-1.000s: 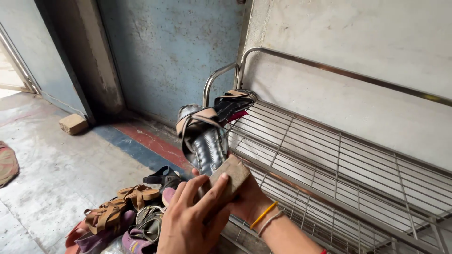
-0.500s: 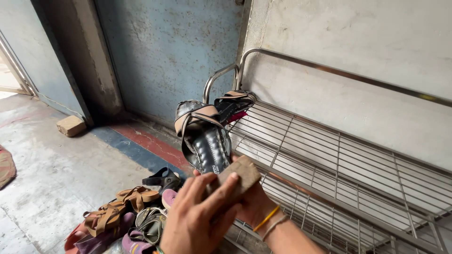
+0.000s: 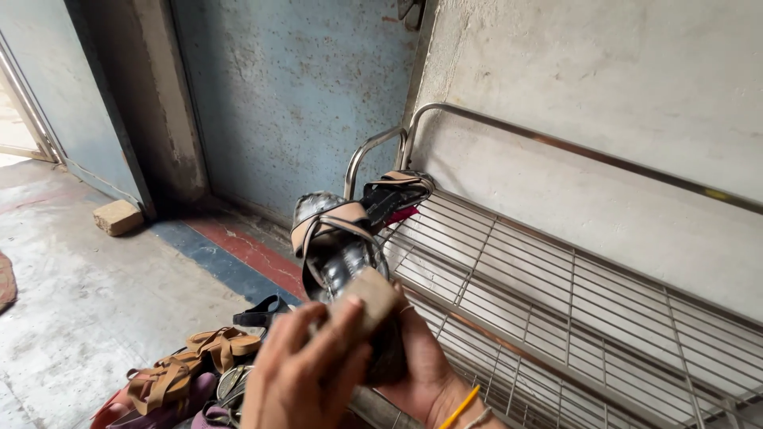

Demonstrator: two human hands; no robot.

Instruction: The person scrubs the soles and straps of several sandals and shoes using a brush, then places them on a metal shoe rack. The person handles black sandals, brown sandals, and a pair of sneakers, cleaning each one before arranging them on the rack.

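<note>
Both hands, left hand (image 3: 306, 381) and right hand (image 3: 421, 365), grasp a heeled sandal (image 3: 342, 254) at 6 o'clock; one sandal (image 3: 397, 191) lies on the wire rack (image 3: 572, 302), others remain on the floor (image 3: 79, 294).

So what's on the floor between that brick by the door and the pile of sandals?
Nothing: in the head view, the stretch of grey concrete floor between the brick and the pile of sandals is bare.

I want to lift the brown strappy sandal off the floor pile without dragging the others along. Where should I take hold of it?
Grip the brown strappy sandal by its looped straps at the top, coming down from above. It lies uppermost on the pile of footwear with the straps arching free, while its sole sits against the shoes beneath, so a pinch there probably lifts it alone.
</note>
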